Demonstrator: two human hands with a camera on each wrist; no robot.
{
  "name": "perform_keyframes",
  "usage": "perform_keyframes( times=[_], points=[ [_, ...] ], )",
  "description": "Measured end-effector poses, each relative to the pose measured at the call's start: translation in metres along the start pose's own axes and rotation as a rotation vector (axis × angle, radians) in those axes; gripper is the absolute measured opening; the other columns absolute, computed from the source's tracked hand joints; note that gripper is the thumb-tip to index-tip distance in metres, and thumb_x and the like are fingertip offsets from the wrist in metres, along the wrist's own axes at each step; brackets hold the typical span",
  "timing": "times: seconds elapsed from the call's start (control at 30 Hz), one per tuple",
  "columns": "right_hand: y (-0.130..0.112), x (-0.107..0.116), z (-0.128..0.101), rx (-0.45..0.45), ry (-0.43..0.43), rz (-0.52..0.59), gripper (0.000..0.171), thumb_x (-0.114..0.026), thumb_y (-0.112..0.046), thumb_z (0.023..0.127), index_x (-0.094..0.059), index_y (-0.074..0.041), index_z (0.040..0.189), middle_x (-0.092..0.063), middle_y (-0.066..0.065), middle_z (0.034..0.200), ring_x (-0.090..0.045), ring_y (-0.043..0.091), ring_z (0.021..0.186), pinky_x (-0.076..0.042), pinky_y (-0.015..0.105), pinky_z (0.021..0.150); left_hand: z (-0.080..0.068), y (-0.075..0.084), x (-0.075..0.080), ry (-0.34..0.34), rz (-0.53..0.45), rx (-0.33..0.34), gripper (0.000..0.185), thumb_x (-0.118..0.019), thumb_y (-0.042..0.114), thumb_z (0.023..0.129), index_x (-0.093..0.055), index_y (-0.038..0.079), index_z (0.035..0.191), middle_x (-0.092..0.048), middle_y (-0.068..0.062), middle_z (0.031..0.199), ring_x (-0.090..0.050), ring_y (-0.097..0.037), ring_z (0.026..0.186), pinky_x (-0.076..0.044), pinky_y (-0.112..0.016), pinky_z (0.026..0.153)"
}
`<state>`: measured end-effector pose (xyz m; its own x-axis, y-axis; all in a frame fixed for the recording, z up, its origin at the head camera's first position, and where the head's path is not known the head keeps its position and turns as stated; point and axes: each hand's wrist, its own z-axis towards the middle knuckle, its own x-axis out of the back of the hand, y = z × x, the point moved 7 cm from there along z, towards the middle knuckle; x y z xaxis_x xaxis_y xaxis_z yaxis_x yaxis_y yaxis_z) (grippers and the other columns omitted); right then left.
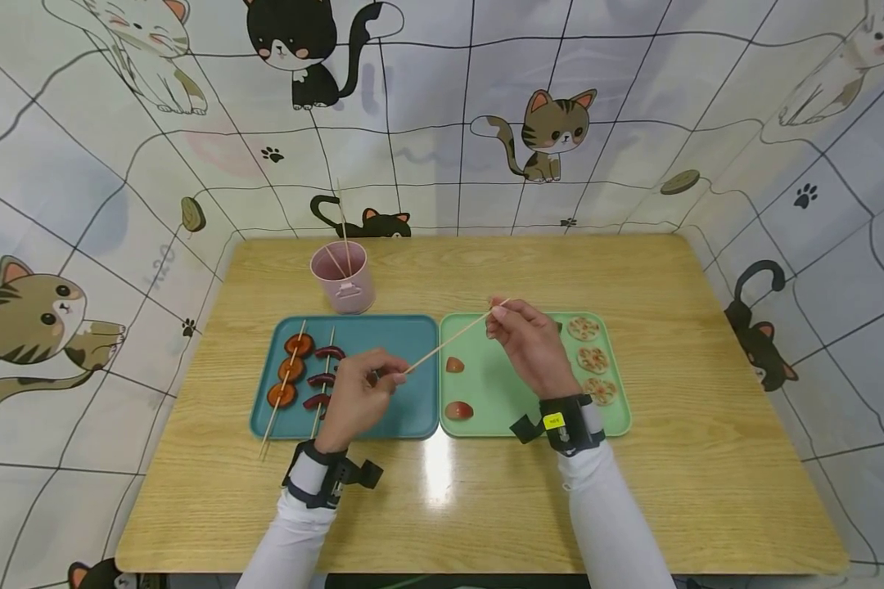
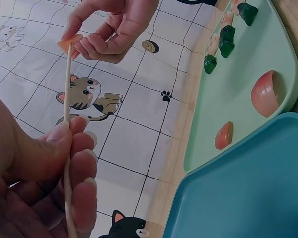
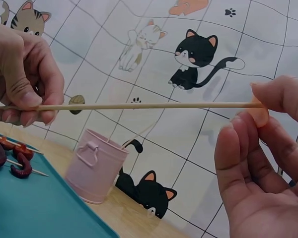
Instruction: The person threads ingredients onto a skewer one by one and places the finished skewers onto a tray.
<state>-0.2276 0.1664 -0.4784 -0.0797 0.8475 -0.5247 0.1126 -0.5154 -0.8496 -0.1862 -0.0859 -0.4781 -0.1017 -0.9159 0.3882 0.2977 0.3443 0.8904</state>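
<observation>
The left hand (image 1: 357,397) pinches one end of a thin bamboo skewer (image 1: 453,335) between thumb and fingertips, its grip pressed tight on the stick above the teal rectangular plastic tray (image 1: 405,409). The right hand (image 1: 530,343) holds the other end, its fingertips pinching a small orange-pink food piece (image 2: 69,42) right at the skewer's tip, over the light green rectangular tray (image 1: 497,409). The skewer runs slanting between the two hands, raised above both trays and touching neither.

On the teal tray lie two loaded skewers side by side: one with round orange slices (image 1: 289,370), one with dark red curved pieces (image 1: 324,378). The green tray holds two pink-red wedges (image 1: 457,386) near its left edge, three lotus root slices (image 1: 593,358) along its right side, and dark green pieces (image 2: 223,39) seen from the left wrist. A pale pink metal bucket (image 1: 344,278) with spare sticks stands on the wooden desk (image 1: 707,458) just behind the teal tray
</observation>
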Motion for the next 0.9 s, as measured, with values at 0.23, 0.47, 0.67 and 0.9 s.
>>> perform_keyframes(
  times=[0.23, 0.47, 0.67, 0.9],
  points=[
    [-0.001, -0.003, 0.001, 0.016, -0.033, -0.030, 0.016, -0.062, -0.008, 0.102, -0.073, -0.015, 0.094, -0.064, 0.000, 0.112, -0.063, 0.011, 0.092, -0.054, 0.022, 0.084, -0.001, -0.004, -0.001, -0.005, 0.008, 0.029, 0.018, -0.068, -0.006, 0.092, -0.078, 0.009, 0.092, -0.070, -0.008, 0.077, -0.059, -0.012, 0.063, -0.046, -0.026, 0.054],
    [-0.017, -0.001, 0.000, 0.062, -0.030, -0.224, 0.019, -0.069, -0.018, 0.099, -0.074, -0.002, 0.108, -0.072, 0.002, 0.105, -0.066, 0.013, 0.091, -0.057, 0.023, 0.084, 0.000, -0.003, 0.001, 0.014, 0.033, 0.024, 0.018, -0.068, -0.005, 0.092, -0.077, 0.010, 0.092, -0.068, 0.001, 0.076, -0.057, -0.012, 0.066, -0.043, -0.025, 0.055],
    [-0.018, 0.003, -0.001, 0.111, 0.055, -0.402, 0.046, -0.075, -0.026, 0.095, -0.067, 0.014, 0.116, -0.075, 0.001, 0.096, -0.068, 0.012, 0.082, -0.059, 0.025, 0.081, 0.000, -0.003, -0.001, 0.030, 0.035, 0.012, 0.025, -0.063, -0.014, 0.089, -0.074, 0.009, 0.088, -0.068, -0.003, 0.076, -0.058, -0.014, 0.064, -0.044, -0.025, 0.055],
    [0.008, -0.006, -0.003, 0.085, 0.025, -0.461, 0.027, -0.075, -0.027, 0.096, -0.079, -0.003, 0.106, -0.077, -0.001, 0.094, -0.071, 0.019, 0.084, -0.060, 0.030, 0.084, 0.004, -0.001, -0.016, 0.014, 0.028, 0.044, 0.019, -0.062, -0.014, 0.087, -0.072, 0.003, 0.084, -0.067, -0.013, 0.073, -0.056, -0.012, 0.061, -0.043, -0.023, 0.056]
  ],
)
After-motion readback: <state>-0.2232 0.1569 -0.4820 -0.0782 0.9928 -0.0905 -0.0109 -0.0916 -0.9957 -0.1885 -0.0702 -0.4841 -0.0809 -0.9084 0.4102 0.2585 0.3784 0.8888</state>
